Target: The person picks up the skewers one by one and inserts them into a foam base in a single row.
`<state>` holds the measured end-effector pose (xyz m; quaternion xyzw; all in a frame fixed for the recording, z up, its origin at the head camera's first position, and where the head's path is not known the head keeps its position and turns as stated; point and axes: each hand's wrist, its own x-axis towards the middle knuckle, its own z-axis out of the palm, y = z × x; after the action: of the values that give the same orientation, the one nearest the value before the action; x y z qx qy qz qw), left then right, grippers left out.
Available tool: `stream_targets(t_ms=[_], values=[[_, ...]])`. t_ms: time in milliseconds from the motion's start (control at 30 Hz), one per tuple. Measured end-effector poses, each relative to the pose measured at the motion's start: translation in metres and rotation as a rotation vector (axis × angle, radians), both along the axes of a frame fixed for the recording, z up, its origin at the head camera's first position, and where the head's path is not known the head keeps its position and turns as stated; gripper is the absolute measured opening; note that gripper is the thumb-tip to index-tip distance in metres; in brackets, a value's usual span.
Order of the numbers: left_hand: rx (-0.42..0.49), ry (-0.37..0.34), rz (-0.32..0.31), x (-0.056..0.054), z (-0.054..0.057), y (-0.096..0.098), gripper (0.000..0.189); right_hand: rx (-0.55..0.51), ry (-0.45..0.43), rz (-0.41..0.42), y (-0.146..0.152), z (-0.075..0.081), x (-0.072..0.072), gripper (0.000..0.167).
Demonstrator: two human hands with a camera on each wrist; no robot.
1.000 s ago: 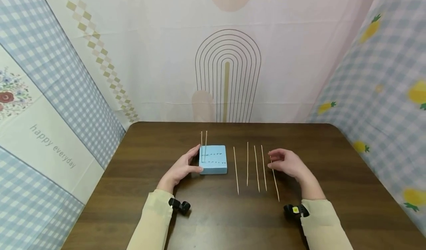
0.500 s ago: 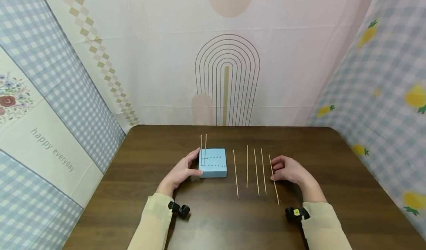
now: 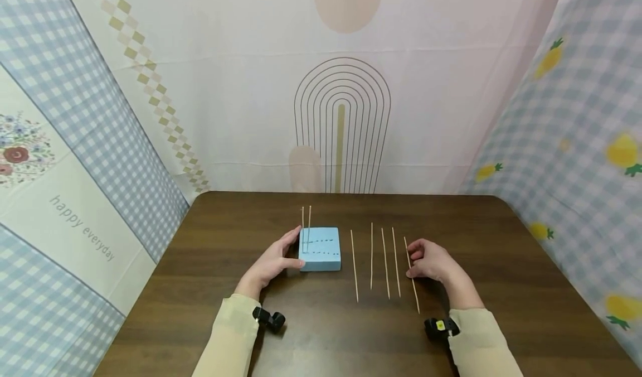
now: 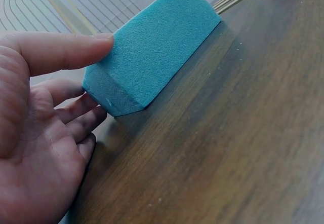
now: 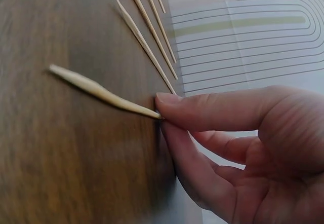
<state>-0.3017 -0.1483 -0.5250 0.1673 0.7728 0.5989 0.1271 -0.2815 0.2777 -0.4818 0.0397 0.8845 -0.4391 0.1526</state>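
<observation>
A light blue foam block (image 3: 321,265) sits left of the table's middle, with dark dotted rows across its top. My left hand (image 3: 271,262) grips its left end, the thumb (image 4: 76,50) on the near face and the fingers round the side. Two thin sticks (image 3: 309,223) stand upright at the block's left part. Over on the right, my right hand (image 3: 435,262) pinches a bamboo skewer (image 3: 416,297) between thumb and fingers. In the right wrist view that skewer (image 5: 101,92) lies low over the table, its pointed end towards the camera; the pinched part is hidden.
Several more skewers (image 3: 385,262) lie apart, roughly side by side, between the block and my right hand. The brown wooden table (image 3: 331,338) ends at a back edge before a patterned cloth (image 3: 241,115). Checked cloths hang at both sides.
My right hand has slid nearer along the rightmost skewer, and its thumb and fingers have come together on it. The left hand stays on the block. The head view has tilted up slightly.
</observation>
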Motion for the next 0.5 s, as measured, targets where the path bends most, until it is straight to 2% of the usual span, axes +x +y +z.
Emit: stream_targets(t_ms=[267, 500], values=[[-0.016, -0.002, -0.017, 0.0013, -0.0025, -0.0013, 0.099, -0.018, -0.028, -0.025, 0.0001, -0.0015, 0.0028, 0.066], [-0.014, 0.011, -0.009, 0.0004, -0.0010, -0.0013, 0.100, -0.047, -0.013, -0.017, 0.0026, 0.0009, 0.0018, 0.069]])
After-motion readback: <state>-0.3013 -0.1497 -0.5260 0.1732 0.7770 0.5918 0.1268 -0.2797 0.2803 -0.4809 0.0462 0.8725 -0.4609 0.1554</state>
